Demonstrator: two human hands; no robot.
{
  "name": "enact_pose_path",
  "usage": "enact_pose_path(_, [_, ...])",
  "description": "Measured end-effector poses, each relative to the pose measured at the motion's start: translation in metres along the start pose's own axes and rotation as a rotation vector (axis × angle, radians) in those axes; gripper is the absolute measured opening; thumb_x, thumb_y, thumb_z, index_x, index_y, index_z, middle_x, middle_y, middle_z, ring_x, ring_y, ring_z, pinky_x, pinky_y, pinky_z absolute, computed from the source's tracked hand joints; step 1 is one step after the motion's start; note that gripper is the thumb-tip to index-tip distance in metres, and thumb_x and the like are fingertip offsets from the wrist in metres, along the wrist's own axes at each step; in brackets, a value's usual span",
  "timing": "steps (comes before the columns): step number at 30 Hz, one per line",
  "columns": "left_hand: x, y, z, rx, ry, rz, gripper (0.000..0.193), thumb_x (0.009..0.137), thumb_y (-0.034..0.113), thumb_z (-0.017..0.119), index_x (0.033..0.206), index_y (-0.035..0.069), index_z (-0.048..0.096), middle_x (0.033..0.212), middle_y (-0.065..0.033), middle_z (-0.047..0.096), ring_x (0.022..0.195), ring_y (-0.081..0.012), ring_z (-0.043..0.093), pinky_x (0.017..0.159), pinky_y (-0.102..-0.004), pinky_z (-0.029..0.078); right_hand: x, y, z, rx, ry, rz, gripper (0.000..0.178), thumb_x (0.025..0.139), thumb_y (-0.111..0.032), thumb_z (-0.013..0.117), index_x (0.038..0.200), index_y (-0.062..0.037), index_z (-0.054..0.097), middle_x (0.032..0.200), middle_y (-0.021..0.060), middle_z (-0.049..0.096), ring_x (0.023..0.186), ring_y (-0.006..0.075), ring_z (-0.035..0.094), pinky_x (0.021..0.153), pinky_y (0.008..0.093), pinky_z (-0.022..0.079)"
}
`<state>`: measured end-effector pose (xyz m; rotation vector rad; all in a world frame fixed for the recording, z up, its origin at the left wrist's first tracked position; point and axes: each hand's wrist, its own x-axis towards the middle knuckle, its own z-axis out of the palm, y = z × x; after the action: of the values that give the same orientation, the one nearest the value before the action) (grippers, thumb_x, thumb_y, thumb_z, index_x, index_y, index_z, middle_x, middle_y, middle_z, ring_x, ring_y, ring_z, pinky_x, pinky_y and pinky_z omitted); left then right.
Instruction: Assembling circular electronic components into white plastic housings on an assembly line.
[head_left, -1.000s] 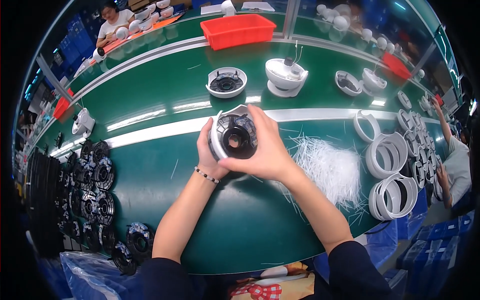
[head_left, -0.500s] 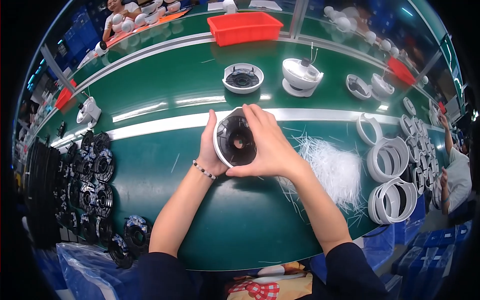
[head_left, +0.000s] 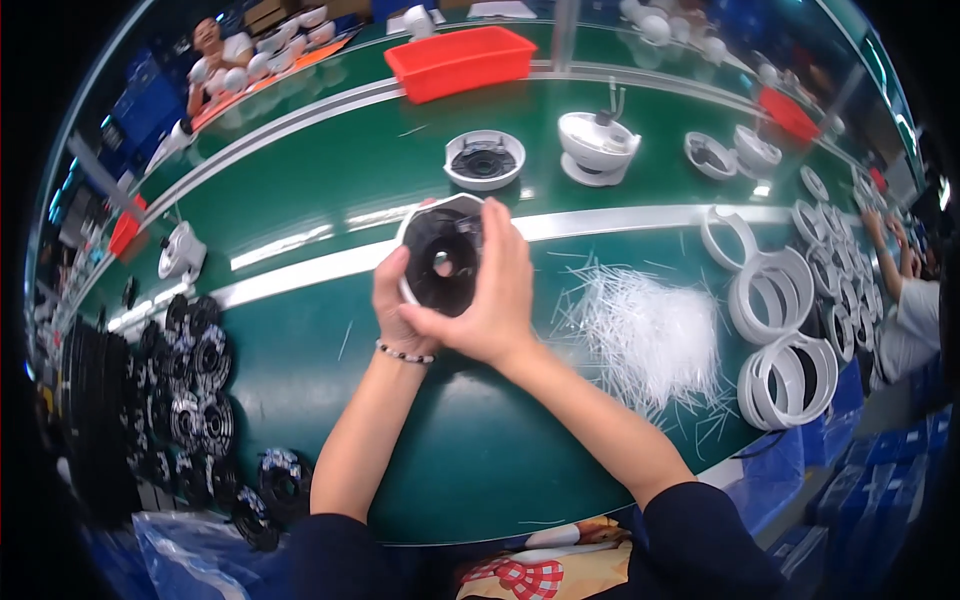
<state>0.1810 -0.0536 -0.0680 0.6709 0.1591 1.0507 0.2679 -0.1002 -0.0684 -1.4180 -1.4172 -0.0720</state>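
Observation:
Between my two hands, raised over the green bench, is a round white housing with a black ring-shaped insert and a hole in its middle. My left hand wraps the housing's left and lower side, thumb on the rim; a beaded bracelet circles that wrist. My right hand presses against the right side, its fingers along the edge and its thumb at the bottom, near the left hand. The housing's underside is hidden by my hands. A similar white bowl-shaped housing with a black insert lies beyond my hands.
A heap of thin white strips lies right of my hands. White rings stack at the right edge; black circuit-fitted rings crowd the left. A white dome unit and a red bin stand farther back. Other people work nearby.
Both hands have shifted left with the housing. The housing has turned slightly, and my left thumb now lies over its rim. The whole view has tilted a little.

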Motion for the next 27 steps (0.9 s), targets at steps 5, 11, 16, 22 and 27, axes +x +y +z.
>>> enact_pose_path(5, [0.001, 0.004, -0.001, -0.034, 0.123, 0.095, 0.05, 0.079, 0.031, 0.043, 0.119, 0.002, 0.039, 0.105, -0.0126, 0.053, 0.097, -0.0249, 0.051, 0.086, -0.0352, 0.041, 0.003, 0.008, 0.015, 0.146, 0.059, -0.049, 0.102, 0.047, -0.045, 0.071, 0.122, 0.0063, 0.025, 0.12, 0.0253, 0.035, 0.11, 0.0407, 0.037, 0.092, 0.0432, 0.03])
enact_pose_path(11, [0.055, 0.012, -0.08, 0.037, 0.498, 0.049, 0.042, 0.079, 0.03, 0.037, 0.107, 0.002, 0.049, 0.107, -0.0129, 0.054, 0.1, -0.0266, 0.051, 0.09, -0.0412, 0.039, 0.035, 0.057, -0.017, -0.063, -0.074, -0.042, 0.088, 0.059, -0.053, 0.066, 0.119, 0.0022, 0.034, 0.127, 0.0269, 0.025, 0.117, 0.0425, 0.023, 0.097, 0.0483, 0.019])
enact_pose_path(16, [0.094, 0.073, -0.127, 0.087, 0.619, 0.28, 0.036, 0.08, 0.025, 0.037, 0.105, 0.003, 0.048, 0.107, -0.0133, 0.053, 0.1, -0.028, 0.051, 0.088, -0.0464, 0.04, 0.096, 0.117, -0.141, -0.442, -0.189, 0.189, 0.043, 0.067, -0.034, 0.065, 0.092, 0.0001, 0.06, 0.087, 0.0169, 0.06, 0.082, 0.0322, 0.057, 0.073, 0.0359, 0.046])
enact_pose_path(22, [0.131, 0.08, -0.179, 0.158, 0.823, 0.352, 0.029, 0.078, 0.026, 0.042, 0.093, 0.002, 0.045, 0.093, -0.0115, 0.052, 0.086, -0.0241, 0.055, 0.078, -0.0384, 0.045, 0.059, 0.209, -0.189, -1.273, -0.536, 0.366, 0.02, 0.069, -0.017, 0.052, 0.083, -0.0065, 0.062, 0.085, 0.015, 0.061, 0.079, 0.0287, 0.06, 0.068, 0.0399, 0.048])
enact_pose_path(27, [0.135, 0.06, -0.154, 0.454, 1.001, 0.29, 0.02, 0.078, 0.016, 0.051, 0.085, -0.002, 0.055, 0.083, -0.0082, 0.053, 0.072, -0.0164, 0.048, 0.067, -0.0314, 0.039, 0.037, 0.235, -0.208, -1.196, -0.472, 0.473, 0.025, 0.066, -0.005, 0.053, 0.091, -0.0008, 0.054, 0.088, 0.0189, 0.056, 0.084, 0.0337, 0.054, 0.07, 0.0408, 0.045])
